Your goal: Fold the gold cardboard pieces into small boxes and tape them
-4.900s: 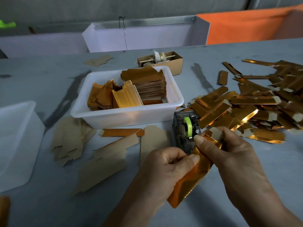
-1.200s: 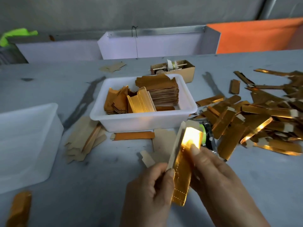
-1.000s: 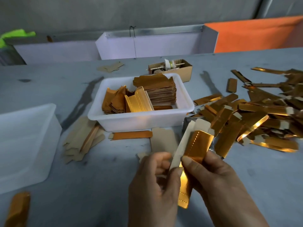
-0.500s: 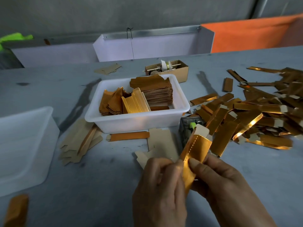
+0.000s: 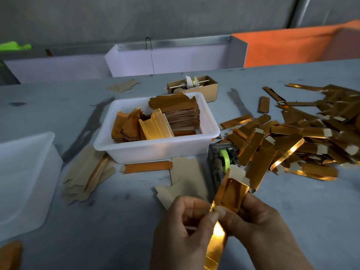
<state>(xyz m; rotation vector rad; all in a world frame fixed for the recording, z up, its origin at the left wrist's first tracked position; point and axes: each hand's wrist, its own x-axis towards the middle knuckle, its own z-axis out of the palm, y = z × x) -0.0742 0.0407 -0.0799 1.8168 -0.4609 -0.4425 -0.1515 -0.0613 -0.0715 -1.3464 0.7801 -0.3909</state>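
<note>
Head cam: left hand & right hand thumbs pinch gold cardboard piece, apparently half-folded, above table.

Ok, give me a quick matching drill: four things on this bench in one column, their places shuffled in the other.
1. gold piece
2. tape dispenser
3. white tray
4. finished pile

a. far right of table
b. holds stacked blanks
c. pinched by left hand and right hand
d. just right of the tray

Pairs: 1-c, 2-d, 3-b, 4-a
</note>
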